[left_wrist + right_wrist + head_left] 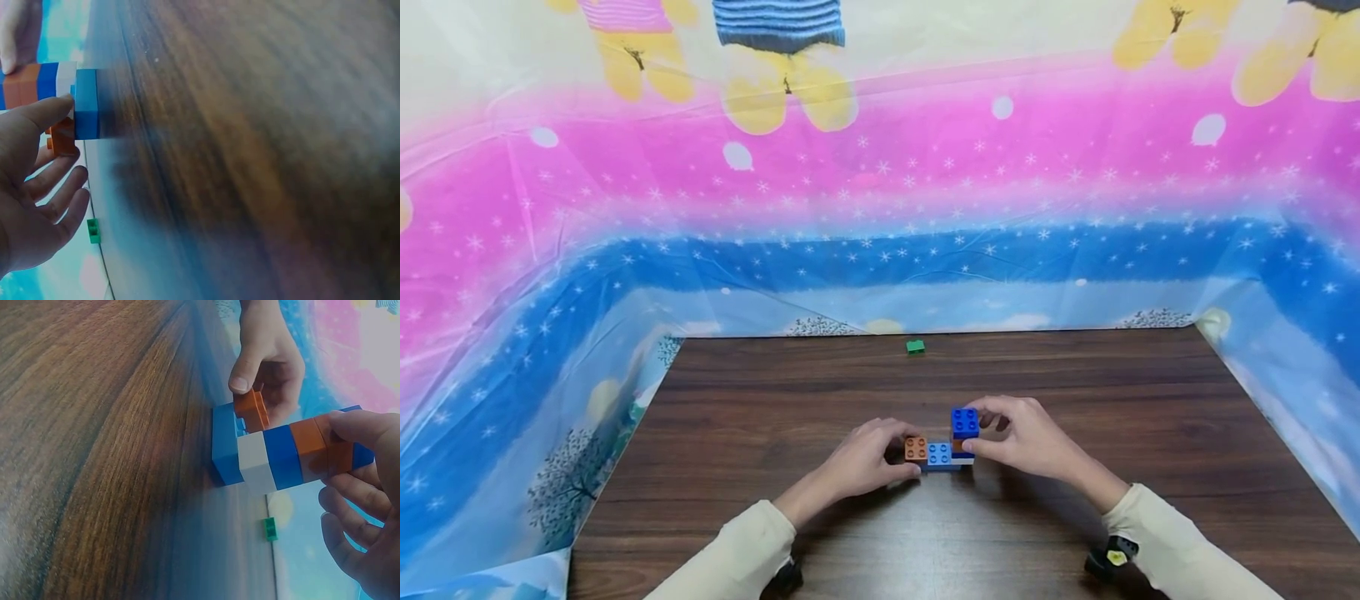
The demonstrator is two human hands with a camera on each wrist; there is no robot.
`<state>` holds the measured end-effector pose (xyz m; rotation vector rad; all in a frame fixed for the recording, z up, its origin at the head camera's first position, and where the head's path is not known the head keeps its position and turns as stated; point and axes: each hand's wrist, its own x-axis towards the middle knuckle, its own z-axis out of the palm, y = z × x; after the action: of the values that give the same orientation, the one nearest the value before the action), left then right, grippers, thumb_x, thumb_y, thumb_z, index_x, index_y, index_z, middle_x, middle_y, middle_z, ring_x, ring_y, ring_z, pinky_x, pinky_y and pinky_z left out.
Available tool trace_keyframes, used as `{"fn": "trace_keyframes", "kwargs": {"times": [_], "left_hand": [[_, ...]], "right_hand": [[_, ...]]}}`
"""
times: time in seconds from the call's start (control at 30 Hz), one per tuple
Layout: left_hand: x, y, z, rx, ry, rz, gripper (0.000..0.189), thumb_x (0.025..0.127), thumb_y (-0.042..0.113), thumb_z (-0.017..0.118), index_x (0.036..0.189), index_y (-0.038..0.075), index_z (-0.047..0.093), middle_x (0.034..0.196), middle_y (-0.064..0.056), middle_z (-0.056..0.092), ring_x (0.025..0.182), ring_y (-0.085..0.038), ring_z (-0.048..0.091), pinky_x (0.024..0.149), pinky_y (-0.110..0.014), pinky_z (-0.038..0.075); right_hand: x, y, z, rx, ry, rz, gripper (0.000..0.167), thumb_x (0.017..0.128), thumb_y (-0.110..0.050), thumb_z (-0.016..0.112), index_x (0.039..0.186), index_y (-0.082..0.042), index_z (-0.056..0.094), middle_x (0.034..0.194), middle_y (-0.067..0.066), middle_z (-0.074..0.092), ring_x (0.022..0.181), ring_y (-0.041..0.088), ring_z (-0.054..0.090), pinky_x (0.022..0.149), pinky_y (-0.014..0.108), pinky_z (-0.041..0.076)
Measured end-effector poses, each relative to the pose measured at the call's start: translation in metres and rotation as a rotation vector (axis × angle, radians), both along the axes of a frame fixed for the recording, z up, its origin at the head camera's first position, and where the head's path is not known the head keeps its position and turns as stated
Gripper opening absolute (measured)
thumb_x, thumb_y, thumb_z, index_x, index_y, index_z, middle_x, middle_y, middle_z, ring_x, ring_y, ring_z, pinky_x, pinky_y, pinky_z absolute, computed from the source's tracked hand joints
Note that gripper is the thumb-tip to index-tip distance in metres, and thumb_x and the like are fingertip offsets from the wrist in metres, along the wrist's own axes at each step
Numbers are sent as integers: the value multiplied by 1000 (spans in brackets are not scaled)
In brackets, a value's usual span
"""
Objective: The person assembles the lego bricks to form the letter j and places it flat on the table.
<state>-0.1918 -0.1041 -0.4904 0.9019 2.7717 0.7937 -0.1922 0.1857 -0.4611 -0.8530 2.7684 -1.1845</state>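
Observation:
A light blue building brick [938, 454] lies on the table as the base of a small block build. On its left end sits an orange brick [916, 448], pinched between thumb and fingers of my left hand [867, 458]. At its right end rises a tower: a white brick [253, 464] lowest, a dark blue brick [283, 456] above it, then two orange layers [310, 450], and a dark blue top brick [965, 422]. My right hand [1026, 437] grips the tower near its top, thumb on the upper orange layer.
A lone green brick [915, 347] lies near the far edge of the dark wooden table [775, 383]. A printed pink and blue cloth [925, 183] hangs behind the table and along its sides.

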Motion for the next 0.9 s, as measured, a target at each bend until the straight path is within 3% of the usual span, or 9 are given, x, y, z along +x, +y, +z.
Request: {"fn": "trace_keyframes", "kwargs": {"times": [0.13,0.33,0.67,0.9], "left_hand": [[0,0,-2,8,33,-12,43,92,37,78,129,18,69,111,6,69,99,-12,62,85,-32,51],[1,-1,-3,16,48,-14,42,93,37,77,130,18,69,111,6,70,98,-9,61,84,-32,51],[-1,-1,-3,67,-37,16,48,93,34,76,135,16,62,107,4,69,97,-10,64,82,-29,52],[-6,-3,-2,76,-41,7,40,95,35,75,129,18,64,105,7,69,96,-9,63,82,-29,52]], "right_hand": [[1,0,0,1,0,-4,42,89,-40,80,123,-19,70,97,-14,70,87,8,64,74,27,54],[1,0,-3,-5,5,-19,43,89,-42,80,124,-19,70,97,-15,70,88,8,64,74,28,54],[-3,-2,-7,-56,-5,-39,43,88,-40,81,123,-15,71,95,-11,72,86,7,65,73,28,55],[-12,-3,-10,-107,-25,-72,49,89,-39,80,127,-10,68,96,-4,72,85,10,66,74,28,56]]}}
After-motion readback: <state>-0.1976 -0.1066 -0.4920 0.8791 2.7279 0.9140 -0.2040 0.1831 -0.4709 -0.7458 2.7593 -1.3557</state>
